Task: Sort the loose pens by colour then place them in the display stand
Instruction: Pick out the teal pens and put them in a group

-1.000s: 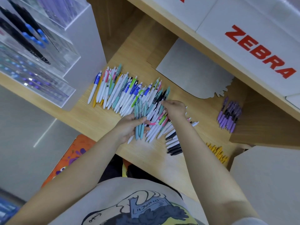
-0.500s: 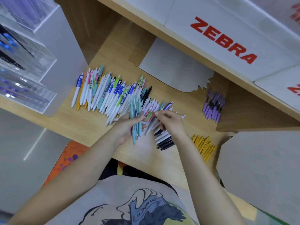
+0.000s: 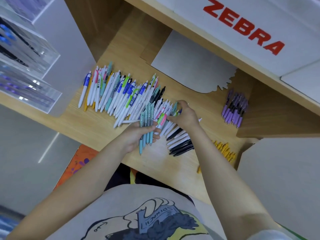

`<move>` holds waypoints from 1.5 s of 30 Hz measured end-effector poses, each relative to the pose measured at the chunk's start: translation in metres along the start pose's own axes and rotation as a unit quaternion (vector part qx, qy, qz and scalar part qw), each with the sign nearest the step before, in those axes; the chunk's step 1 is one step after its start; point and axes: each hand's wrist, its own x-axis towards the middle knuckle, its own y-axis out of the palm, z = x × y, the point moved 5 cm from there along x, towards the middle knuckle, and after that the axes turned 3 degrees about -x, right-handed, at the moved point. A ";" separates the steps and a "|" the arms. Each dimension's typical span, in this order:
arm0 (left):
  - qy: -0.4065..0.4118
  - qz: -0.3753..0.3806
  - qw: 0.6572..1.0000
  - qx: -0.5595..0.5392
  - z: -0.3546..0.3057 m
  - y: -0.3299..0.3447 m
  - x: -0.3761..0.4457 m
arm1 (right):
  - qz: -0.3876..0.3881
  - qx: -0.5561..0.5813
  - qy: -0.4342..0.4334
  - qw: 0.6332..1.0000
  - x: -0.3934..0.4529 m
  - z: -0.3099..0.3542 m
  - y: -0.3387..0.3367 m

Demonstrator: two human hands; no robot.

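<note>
Pens (image 3: 121, 97) lie side by side across the desk (image 3: 97, 125), long axes pointing away. Right hand (image 3: 186, 116) curls into them, nearer; left hand (image 3: 136, 134) grips a teal bunch (image 3: 147, 123) just beside.

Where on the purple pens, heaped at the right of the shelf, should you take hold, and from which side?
Take the purple pens across the middle of their barrels, coming from above. They lie flat and roughly parallel in a tight heap on the wooden shelf, tips toward the person, so fingers closing across the heap should gather several at once. A wooden wall stands close on the right, so that side looks cramped.
</note>
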 end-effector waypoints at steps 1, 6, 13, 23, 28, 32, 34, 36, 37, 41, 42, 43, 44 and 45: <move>0.001 -0.003 1.000 0.002 0.000 0.000 0.000 | -0.006 0.008 -0.001 1.000 0.002 0.000 0.001; -0.004 -0.018 1.000 -0.003 0.004 -0.002 0.003 | -0.079 0.116 -0.006 0.990 0.007 0.001 -0.001; 0.004 -0.024 1.000 0.000 0.002 0.003 -0.004 | -0.131 0.283 0.003 0.950 -0.021 0.016 -0.034; 0.017 0.040 0.998 -0.036 -0.014 0.010 -0.023 | 0.030 0.352 -0.024 0.935 -0.048 0.067 -0.014; 0.017 0.003 0.997 -0.071 -0.017 -0.021 -0.024 | -0.030 0.242 -0.009 0.970 -0.020 0.066 0.003; 0.020 -0.030 0.995 -0.089 -0.014 -0.046 -0.025 | 0.005 0.091 -0.038 0.995 0.012 0.072 0.014; 0.018 -0.038 0.995 -0.088 -0.013 -0.052 -0.024 | 0.030 0.039 -0.052 0.997 0.026 0.078 0.018; 0.015 -0.045 0.995 -0.092 -0.012 -0.055 -0.020 | 0.052 -0.008 -0.055 0.997 0.036 0.082 0.017; 0.013 -0.047 0.994 -0.095 -0.013 -0.056 -0.018 | 0.059 -0.027 -0.056 0.996 0.039 0.083 0.016; 0.013 -0.043 0.994 -0.097 -0.014 -0.055 -0.015 | 0.068 -0.053 -0.043 0.995 0.048 0.080 0.013; 0.012 -0.043 0.994 -0.098 -0.014 -0.055 -0.015 | 0.065 -0.053 -0.039 0.996 0.048 0.079 0.013; 0.011 -0.044 0.994 -0.098 -0.013 -0.055 -0.015 | 0.058 -0.043 -0.039 0.997 0.048 0.077 0.013; 0.009 -0.045 0.994 -0.099 -0.013 -0.055 -0.015 | 0.044 -0.025 -0.039 0.998 0.048 0.076 0.012; 0.007 -0.046 0.994 -0.100 -0.012 -0.055 -0.015 | 0.021 0.002 -0.041 0.999 0.048 0.076 0.011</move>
